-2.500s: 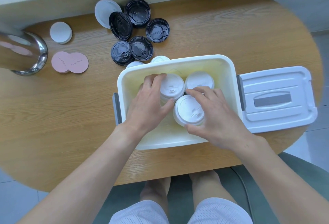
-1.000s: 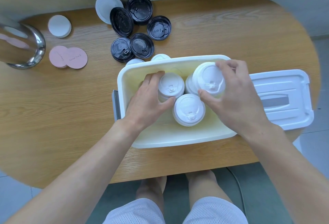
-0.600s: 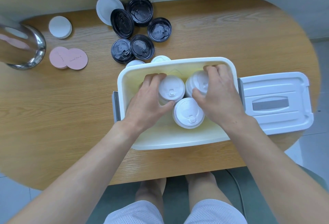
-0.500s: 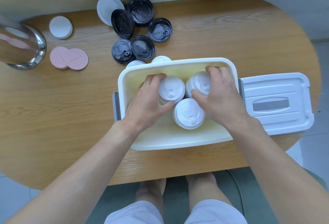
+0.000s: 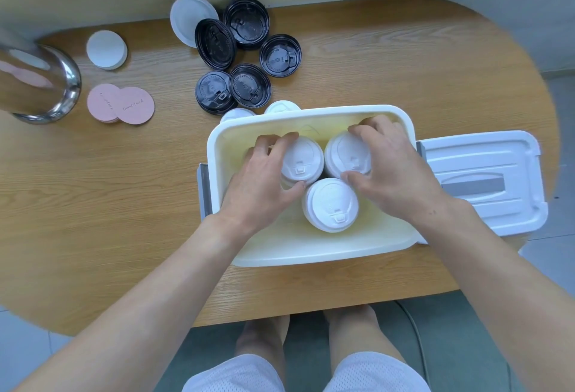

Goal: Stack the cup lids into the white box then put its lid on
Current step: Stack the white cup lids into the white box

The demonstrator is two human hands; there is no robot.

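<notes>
The white box (image 5: 311, 253) sits on the wooden table with three stacks of white cup lids inside. My left hand (image 5: 261, 183) grips the left stack (image 5: 303, 159), thumb at its near side. My right hand (image 5: 395, 170) grips the right stack (image 5: 345, 153) at the box's far right. The near stack (image 5: 331, 204) stands free between both hands. The box's white lid (image 5: 485, 180) lies flat to the right of the box. Several black cup lids (image 5: 249, 83) lie behind the box, and two white lids (image 5: 281, 107) peek over its far rim.
A flat white lid (image 5: 186, 18) leans by the black ones. A white disc (image 5: 106, 49) and two pink discs (image 5: 121, 105) lie at the left, beside a steel container (image 5: 40, 80). A wall ledge runs along the table's far edge.
My right hand set a lifted stack of white lids down into the box's far right and still grips it. My left hand stayed on the left stack.
</notes>
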